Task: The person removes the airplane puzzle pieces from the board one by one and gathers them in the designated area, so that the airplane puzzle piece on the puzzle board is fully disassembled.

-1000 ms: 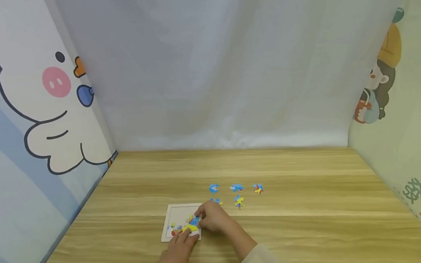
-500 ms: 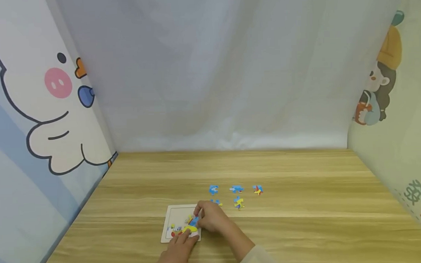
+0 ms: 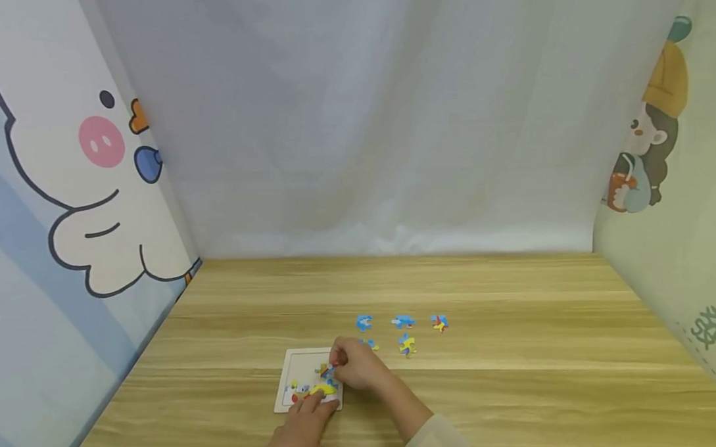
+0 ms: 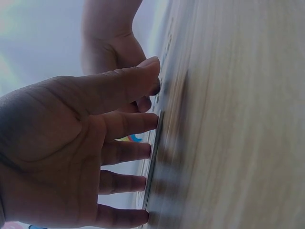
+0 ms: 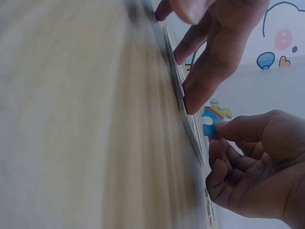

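A pale square puzzle board lies near the front of the table, with a few colourful pieces along its near side, among them a yellow one. My left hand rests its straight, spread fingers on the board's near edge. At the board's right side, my right hand pinches a jigsaw piece between thumb and index finger. This piece is blue and yellow with a red stripe, and it stands tilted up over the board in the right wrist view. The other right fingers curl in.
Several loose jigsaw pieces lie beyond the right hand, including a blue one, a yellow-and-blue one and a red-marked one. One piece is partly hidden behind that hand. A pale curtain hangs behind the wooden table.
The piece in my right hand has tipped up, so less of its blue face shows in the head view. My left hand stays on the board.
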### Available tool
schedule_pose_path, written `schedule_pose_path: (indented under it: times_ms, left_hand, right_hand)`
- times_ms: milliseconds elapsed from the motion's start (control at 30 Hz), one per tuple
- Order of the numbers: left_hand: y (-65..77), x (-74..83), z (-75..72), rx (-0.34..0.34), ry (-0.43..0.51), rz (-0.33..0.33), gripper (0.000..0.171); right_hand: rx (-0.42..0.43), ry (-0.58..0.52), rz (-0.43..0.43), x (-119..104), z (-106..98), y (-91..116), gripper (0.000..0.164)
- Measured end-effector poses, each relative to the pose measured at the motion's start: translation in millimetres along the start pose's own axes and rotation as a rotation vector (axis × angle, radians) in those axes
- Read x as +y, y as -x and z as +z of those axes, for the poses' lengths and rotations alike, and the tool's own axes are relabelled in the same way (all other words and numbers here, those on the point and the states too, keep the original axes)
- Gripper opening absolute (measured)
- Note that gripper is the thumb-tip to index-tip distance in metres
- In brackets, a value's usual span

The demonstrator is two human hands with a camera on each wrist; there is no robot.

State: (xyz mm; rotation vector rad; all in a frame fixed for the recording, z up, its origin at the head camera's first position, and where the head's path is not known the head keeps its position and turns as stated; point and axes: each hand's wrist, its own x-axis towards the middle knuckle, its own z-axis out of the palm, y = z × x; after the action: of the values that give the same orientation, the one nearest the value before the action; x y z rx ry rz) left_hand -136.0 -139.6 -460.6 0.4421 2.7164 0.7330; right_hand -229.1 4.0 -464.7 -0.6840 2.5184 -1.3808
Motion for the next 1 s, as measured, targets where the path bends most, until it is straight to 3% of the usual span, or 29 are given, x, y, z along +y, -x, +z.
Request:
schedule_pose_path:
  times_ms: [133,300,600,1000]
  left_hand:
    - [1.2,-0.8,0.5,0.011,-0.003,0.011,0.072]
    - [3.1,-0.5,0.8,0.017,-0.005,-0.003,0.072]
    - [5.6,1.4,0.1,0.009,0.007,0.034,0.075]
    - [9.2,5.3,-2.3,0.011,0.028,-0.018,0.076]
  right_hand:
    - [0.024,0.001,-0.01,-0.4,-1.6,0.0,0.02]
    - [-0.005,0.002,-0.022,0.6,-2.2,2.2,0.019]
    - [0.019,-0.108,-0.012,7.9,-20.9,15.0,0.015]
    - [0.044,-0.153,0.016,14.2,-45.0,27.7,0.013]
